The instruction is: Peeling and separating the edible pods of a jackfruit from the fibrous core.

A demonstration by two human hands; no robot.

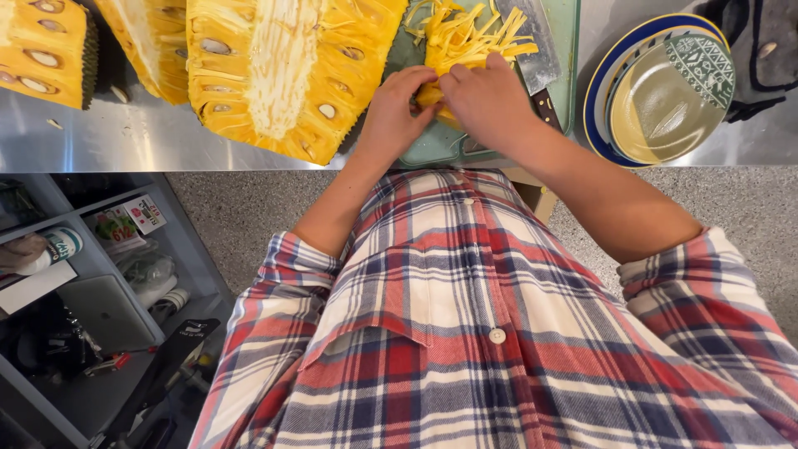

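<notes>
My left hand and my right hand meet over a pale green cutting board, both gripping a small yellow jackfruit pod between the fingers. Behind them lies a heap of yellow jackfruit strands. A cleaver with a dark handle rests on the board just right of my right hand. A large cut jackfruit half sits on the steel counter to the left of my left hand.
More jackfruit pieces lie at the far left of the counter. Stacked plates with a blue rim stand at the right. Below left, a grey shelf holds packets, a cup and tools. My plaid shirt fills the foreground.
</notes>
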